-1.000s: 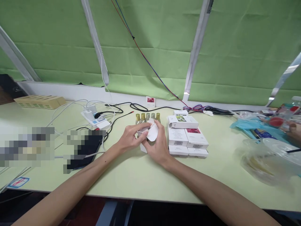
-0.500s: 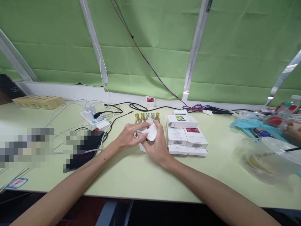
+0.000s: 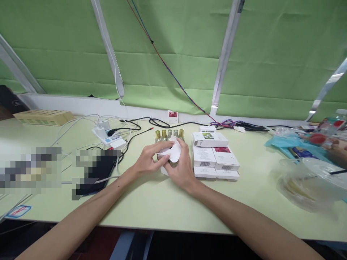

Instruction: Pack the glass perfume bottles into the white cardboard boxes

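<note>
Between my hands is a small white cardboard box [image 3: 175, 152] with its end flaps raised. My left hand [image 3: 148, 159] grips the box from the left, its thumb and fingers at the flaps. From the right, my right hand [image 3: 182, 169] wraps round the box and covers much of it. What the box contains is hidden. Just behind stand several small bottles [image 3: 164, 134] with gold and silver caps, partly covered by my fingers. Close to the right of my right hand lie stacked white boxes [image 3: 204, 157] with printed pictures and barcodes.
A power strip [image 3: 108, 139] with tangled cables and a dark tablet-like device [image 3: 101, 175] lie on the left. On the right are a clear plastic container [image 3: 306, 184] and a blue bag [image 3: 284, 142]. Another person's hand [image 3: 338, 150] shows at the right edge.
The box's flaps have shifted slightly under my fingers, and my left hand has moved a little. Both hands still hold the box in the same place.
</note>
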Action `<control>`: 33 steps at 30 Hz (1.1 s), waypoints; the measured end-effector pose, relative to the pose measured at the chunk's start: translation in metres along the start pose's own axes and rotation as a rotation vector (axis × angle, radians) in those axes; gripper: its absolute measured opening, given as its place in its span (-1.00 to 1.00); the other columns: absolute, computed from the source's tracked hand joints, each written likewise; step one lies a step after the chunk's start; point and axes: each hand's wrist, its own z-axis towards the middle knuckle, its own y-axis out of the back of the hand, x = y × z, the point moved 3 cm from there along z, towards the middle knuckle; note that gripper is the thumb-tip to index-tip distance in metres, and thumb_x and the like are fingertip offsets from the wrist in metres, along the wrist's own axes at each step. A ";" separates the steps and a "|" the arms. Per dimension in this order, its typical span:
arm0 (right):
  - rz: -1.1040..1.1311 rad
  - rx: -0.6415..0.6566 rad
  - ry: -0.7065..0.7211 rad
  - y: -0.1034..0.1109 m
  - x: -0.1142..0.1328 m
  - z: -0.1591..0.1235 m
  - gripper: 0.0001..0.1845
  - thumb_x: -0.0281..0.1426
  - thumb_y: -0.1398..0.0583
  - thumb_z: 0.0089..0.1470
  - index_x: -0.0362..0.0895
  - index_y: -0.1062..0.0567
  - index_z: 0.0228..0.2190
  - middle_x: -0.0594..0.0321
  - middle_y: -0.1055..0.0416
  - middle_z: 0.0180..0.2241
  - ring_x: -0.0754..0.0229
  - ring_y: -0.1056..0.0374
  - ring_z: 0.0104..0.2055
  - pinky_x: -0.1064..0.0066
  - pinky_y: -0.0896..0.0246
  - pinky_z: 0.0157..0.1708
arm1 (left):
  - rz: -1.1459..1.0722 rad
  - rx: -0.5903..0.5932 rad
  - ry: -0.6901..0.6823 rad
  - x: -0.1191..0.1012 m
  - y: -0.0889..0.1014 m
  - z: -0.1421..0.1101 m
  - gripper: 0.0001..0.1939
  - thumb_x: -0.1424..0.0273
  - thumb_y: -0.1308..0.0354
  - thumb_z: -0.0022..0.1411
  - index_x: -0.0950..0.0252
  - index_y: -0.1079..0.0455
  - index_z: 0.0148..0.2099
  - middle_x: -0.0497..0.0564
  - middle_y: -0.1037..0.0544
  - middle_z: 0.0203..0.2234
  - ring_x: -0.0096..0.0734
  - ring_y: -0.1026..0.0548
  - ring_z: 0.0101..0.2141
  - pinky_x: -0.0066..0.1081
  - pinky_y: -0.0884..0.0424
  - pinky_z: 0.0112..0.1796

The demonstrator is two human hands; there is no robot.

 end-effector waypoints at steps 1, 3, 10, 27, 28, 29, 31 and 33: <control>0.005 0.001 0.000 0.000 0.000 0.000 -0.19 -0.25 -0.26 0.15 -0.10 -0.06 0.31 -0.08 -0.23 0.24 -0.05 -0.32 0.24 0.03 -0.40 0.16 | -0.004 -0.016 -0.002 -0.002 0.001 0.001 -0.70 0.38 -0.18 0.29 0.28 -0.48 0.06 0.18 -0.65 -0.01 -0.13 -0.62 0.00 -0.26 -0.56 -0.06; 0.009 0.002 -0.002 0.000 0.000 0.000 -0.19 -0.24 -0.26 0.16 -0.10 -0.06 0.31 -0.07 -0.24 0.23 -0.04 -0.35 0.21 0.05 -0.42 0.13 | -0.023 -0.042 0.003 -0.005 0.004 0.003 -0.74 0.41 -0.23 0.23 0.28 -0.46 -0.02 0.21 -0.64 -0.01 -0.18 -0.63 -0.09 -0.34 -0.57 -0.24; -0.021 -0.006 0.004 0.001 0.000 0.000 -0.19 -0.24 -0.26 0.16 -0.09 -0.06 0.31 -0.07 -0.25 0.21 -0.04 -0.36 0.19 0.08 -0.43 0.10 | -0.055 -0.075 -0.009 -0.011 0.006 0.004 -0.85 0.48 -0.24 0.16 0.28 -0.33 -0.22 0.18 -0.61 -0.13 -0.44 -0.51 -0.39 -0.47 -0.38 -0.48; -0.018 -0.027 -0.046 -0.001 -0.003 0.003 -0.02 -0.09 -0.34 0.08 -0.11 -0.03 0.35 -0.09 -0.29 0.20 -0.11 -0.29 0.25 0.01 -0.36 0.17 | -0.237 -0.081 0.172 -0.001 0.006 0.000 -0.71 0.17 -0.03 0.41 0.27 -0.42 -0.15 0.19 -0.53 -0.13 -0.23 -0.50 -0.19 -0.35 -0.45 -0.36; -0.017 -0.027 -0.044 -0.001 -0.003 0.003 -0.02 -0.09 -0.34 0.07 -0.11 -0.04 0.35 -0.09 -0.30 0.18 -0.10 -0.31 0.24 0.00 -0.36 0.17 | -0.239 -0.085 0.179 -0.001 0.006 0.000 -0.71 0.17 -0.03 0.41 0.27 -0.42 -0.15 0.18 -0.52 -0.13 -0.23 -0.50 -0.19 -0.35 -0.45 -0.36; -0.017 -0.027 -0.040 -0.001 -0.003 0.003 -0.02 -0.10 -0.34 0.07 -0.11 -0.04 0.35 -0.08 -0.31 0.17 -0.10 -0.32 0.22 0.00 -0.36 0.17 | -0.236 -0.089 0.185 -0.001 0.006 0.000 -0.72 0.17 -0.03 0.41 0.27 -0.42 -0.14 0.18 -0.52 -0.13 -0.23 -0.51 -0.18 -0.36 -0.44 -0.36; -0.020 -0.029 -0.031 -0.001 -0.003 0.003 -0.04 -0.11 -0.34 0.08 -0.11 -0.06 0.34 -0.08 -0.31 0.16 -0.11 -0.32 0.22 -0.02 -0.36 0.17 | -0.220 -0.101 0.198 -0.001 0.005 0.000 -0.74 0.20 -0.05 0.42 0.27 -0.43 -0.11 0.17 -0.52 -0.14 -0.24 -0.51 -0.16 -0.39 -0.43 -0.37; -0.023 -0.033 -0.021 -0.001 -0.003 0.003 -0.05 -0.13 -0.34 0.08 -0.10 -0.06 0.34 -0.08 -0.31 0.16 -0.11 -0.32 0.22 -0.04 -0.35 0.16 | -0.204 -0.104 0.220 -0.001 0.004 0.000 -0.76 0.23 -0.06 0.42 0.27 -0.43 -0.08 0.15 -0.52 -0.14 -0.26 -0.51 -0.15 -0.42 -0.42 -0.38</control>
